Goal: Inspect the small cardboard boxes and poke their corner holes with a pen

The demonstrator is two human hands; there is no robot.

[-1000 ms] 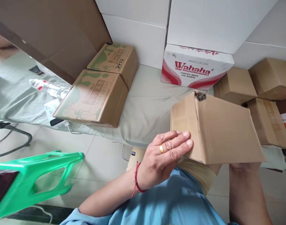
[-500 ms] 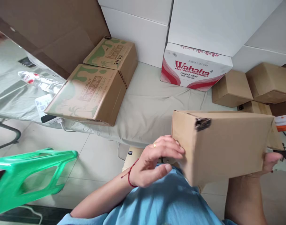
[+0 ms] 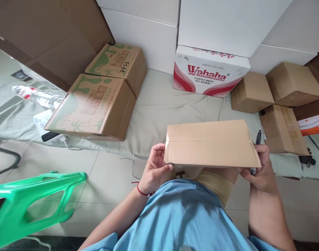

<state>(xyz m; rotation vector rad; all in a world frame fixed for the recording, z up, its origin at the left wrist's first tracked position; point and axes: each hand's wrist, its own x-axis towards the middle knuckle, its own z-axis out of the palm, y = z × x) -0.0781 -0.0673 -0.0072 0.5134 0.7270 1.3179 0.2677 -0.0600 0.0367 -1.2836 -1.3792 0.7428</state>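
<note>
A plain brown cardboard box is held up in front of my blue shirt, its long seamed side facing up toward me. My left hand grips its left end, thumb at the near lower corner and fingers around the side. At the opposite end, my right hand is closed on the box and also has a dark marker pen between its fingers, the pen pointing upward. The box's underside is hidden from view.
Two coconut-printed cartons stand left on the cloth-covered surface. A Wahaha water carton is at the wall. Several brown boxes are stacked right. A plastic bottle lies far left; a green stool stands on the floor.
The box has moved left and been turned so its seamed side faces up. My left hand has gone from loosely touching its side to gripping its end. The pen has come into view.
</note>
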